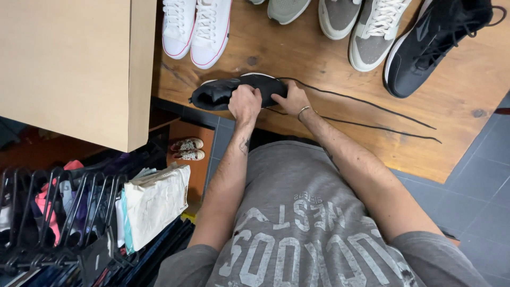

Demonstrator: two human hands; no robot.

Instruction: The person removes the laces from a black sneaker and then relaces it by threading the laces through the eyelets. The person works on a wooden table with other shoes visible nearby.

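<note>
A worn wooden table [329, 69] fills the upper frame above grey floor tiles [478, 186], with a clothes rack [64, 212] lower left. At centre, the left hand [245, 103] and right hand [290, 99] both grip a black shoe [223, 91], its laces [372, 114] trailing right.

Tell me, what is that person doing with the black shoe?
A person is holding a black shoe at the edge of a wooden table with both hands. The left hand grips its middle, and the right hand rests on the end beside it. A long black lace trails across the table from the shoe. More shoes, including a white pair, stand farther back.
</note>
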